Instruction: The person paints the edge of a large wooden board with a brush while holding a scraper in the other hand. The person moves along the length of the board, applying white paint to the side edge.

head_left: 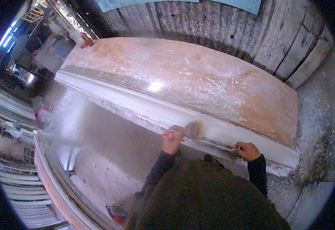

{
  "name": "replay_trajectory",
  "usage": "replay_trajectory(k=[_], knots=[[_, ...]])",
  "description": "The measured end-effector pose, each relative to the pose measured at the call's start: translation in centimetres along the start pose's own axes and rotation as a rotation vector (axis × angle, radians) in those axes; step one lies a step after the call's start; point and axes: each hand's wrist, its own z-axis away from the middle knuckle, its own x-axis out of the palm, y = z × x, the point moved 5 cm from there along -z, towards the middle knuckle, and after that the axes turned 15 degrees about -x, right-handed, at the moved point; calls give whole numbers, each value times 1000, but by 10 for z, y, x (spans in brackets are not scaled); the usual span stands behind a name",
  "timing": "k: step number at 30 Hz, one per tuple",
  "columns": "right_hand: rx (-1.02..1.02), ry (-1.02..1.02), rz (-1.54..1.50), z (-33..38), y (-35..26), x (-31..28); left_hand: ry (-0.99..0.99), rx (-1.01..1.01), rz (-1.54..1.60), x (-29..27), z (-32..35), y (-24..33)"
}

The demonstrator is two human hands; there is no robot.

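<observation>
My left hand (pixel 172 140) is closed around the red handle of a paintbrush. The brush's pale, yellowish bristles (pixel 195 129) lie at the near edge of a long white moulded strip (pixel 137 100), which looks like plaster. My right hand (pixel 247 151) is farther right along the same edge, its fingers pinched on a thin stick-like tool (pixel 220 145). The tool points left toward the brush. How its far end meets the strip cannot be made out. The strip runs along the near side of a broad pinkish tabletop (pixel 198 73).
White crumbs and dust lie on the tabletop. A small orange-red object (pixel 86 40) sits at its far left corner. Behind stand corrugated sheets (pixel 190 27) and wooden boards (pixel 290 50). Long white strips (pixel 25 195) are stacked at lower left, beside a curved table edge (pixel 46 170).
</observation>
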Motion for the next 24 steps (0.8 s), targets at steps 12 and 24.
replay_trajectory(k=[12, 24], knots=[[-24, -51, 137, -110, -87, 53, 499, 554, 19, -237, 0, 109], [92, -202, 90, -117, -84, 41, 386, 243, 365, -239, -6, 66]])
